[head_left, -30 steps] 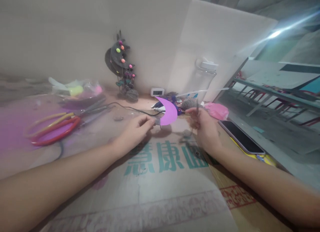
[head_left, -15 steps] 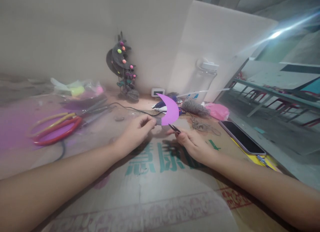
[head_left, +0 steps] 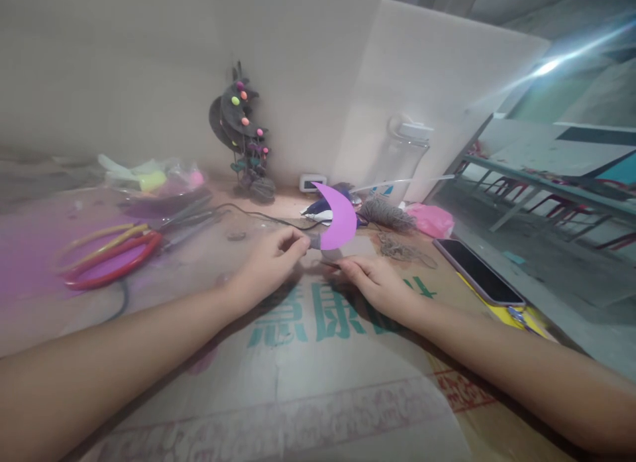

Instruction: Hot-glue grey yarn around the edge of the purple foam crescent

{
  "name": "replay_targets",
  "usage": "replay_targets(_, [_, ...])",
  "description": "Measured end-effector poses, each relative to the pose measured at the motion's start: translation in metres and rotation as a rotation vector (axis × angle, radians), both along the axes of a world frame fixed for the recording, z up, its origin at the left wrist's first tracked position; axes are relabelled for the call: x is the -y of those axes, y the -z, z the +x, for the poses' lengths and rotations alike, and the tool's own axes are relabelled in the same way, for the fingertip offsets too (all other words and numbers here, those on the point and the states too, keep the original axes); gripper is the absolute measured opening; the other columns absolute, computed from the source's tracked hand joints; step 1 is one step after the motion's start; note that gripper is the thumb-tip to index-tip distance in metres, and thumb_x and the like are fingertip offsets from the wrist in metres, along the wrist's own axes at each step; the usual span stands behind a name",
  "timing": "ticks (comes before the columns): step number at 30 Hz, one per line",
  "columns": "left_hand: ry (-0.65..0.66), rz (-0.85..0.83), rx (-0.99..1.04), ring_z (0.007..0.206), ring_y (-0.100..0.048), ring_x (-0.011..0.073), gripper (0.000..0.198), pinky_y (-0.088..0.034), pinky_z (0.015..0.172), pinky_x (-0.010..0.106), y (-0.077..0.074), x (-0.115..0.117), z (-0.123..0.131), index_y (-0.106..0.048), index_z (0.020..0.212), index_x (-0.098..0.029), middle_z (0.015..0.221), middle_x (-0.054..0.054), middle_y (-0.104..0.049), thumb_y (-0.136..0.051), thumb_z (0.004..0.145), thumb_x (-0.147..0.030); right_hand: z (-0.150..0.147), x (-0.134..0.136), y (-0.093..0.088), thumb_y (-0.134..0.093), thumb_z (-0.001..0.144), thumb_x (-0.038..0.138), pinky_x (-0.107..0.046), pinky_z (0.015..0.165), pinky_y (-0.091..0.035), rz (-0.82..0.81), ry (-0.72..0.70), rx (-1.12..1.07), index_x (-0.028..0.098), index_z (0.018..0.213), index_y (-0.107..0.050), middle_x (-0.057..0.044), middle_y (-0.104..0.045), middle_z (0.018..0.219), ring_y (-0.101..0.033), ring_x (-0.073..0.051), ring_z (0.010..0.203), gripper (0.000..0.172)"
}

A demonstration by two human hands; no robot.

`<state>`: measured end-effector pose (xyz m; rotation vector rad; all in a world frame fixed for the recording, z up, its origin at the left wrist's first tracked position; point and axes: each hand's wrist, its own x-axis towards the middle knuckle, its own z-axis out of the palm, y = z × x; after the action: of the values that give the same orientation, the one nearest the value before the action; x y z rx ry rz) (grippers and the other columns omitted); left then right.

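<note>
My left hand (head_left: pixel 281 256) is closed, thumb and fingers pinching the lower end of a purple crescent moon cutout (head_left: pixel 342 217). Grey yarn (head_left: pixel 315 240) is wrapped around that end, right beside my fingertips. My right hand (head_left: pixel 375 280) is closed around a small dark pointed tool (head_left: pixel 330 264), seen nearly edge-on. Its tip points left, just below the crescent and apart from it. Most of the tool is hidden in my fingers, so its exact kind is unclear.
Red-and-yellow-handled scissors (head_left: pixel 114 256) lie at left under a hazy smear. Behind stand a decorated grey moon hanging (head_left: pixel 243 130), a small white digital device (head_left: pixel 313 182), and a clear bottle (head_left: pixel 402 157). A grey yarn skein (head_left: pixel 385 212), pink bag (head_left: pixel 431 220) and phone (head_left: pixel 479 273) are at right.
My right hand has turned and shifted slightly left, so the tool that showed two dark points now looks like one thin line lower down. The left hand and crescent barely moved.
</note>
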<state>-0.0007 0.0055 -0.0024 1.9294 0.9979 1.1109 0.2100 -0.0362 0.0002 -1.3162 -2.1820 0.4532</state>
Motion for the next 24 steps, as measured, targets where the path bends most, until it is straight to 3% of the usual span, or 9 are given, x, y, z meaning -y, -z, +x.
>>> replay_targets(4, [0.043,0.088,-0.1,0.071,-0.052,0.0152,0.025,-0.038,0.065,0.026,-0.0024,0.004,-0.0006,-0.055,0.074,-0.018,0.071,-0.001,-0.055,-0.045,0.091,-0.033,0.0011,-0.002,0.0015,-0.037,0.097,0.034,-0.024,0.063,-0.043,0.048,0.017,0.011,0.016,0.079,-0.068,-0.004,-0.07,0.076,-0.062,-0.017,0.07,0.041])
replay_targets(8, [0.055,0.108,-0.154,0.072,-0.054,0.0163,0.025,-0.039,0.067,0.027,-0.005,0.0076,-0.0005,-0.055,0.073,-0.018,0.073,0.0,-0.06,-0.045,0.091,-0.031,0.002,-0.0033,0.0015,-0.037,0.097,0.035,-0.023,0.06,-0.039,0.046,-0.002,-0.012,0.017,0.08,-0.068,-0.001,-0.064,0.071,-0.055,-0.015,0.064,0.04])
replay_targets(24, [0.049,0.157,-0.219,0.074,-0.056,0.0173,0.024,-0.041,0.068,0.028,-0.0051,0.0088,0.0001,-0.056,0.074,-0.018,0.076,0.002,-0.062,-0.046,0.09,-0.032,-0.0014,-0.0031,-0.0046,-0.046,0.09,0.04,-0.023,0.052,-0.032,-0.121,0.02,-0.178,0.016,0.06,-0.059,0.001,-0.05,0.056,-0.043,-0.011,0.055,0.04])
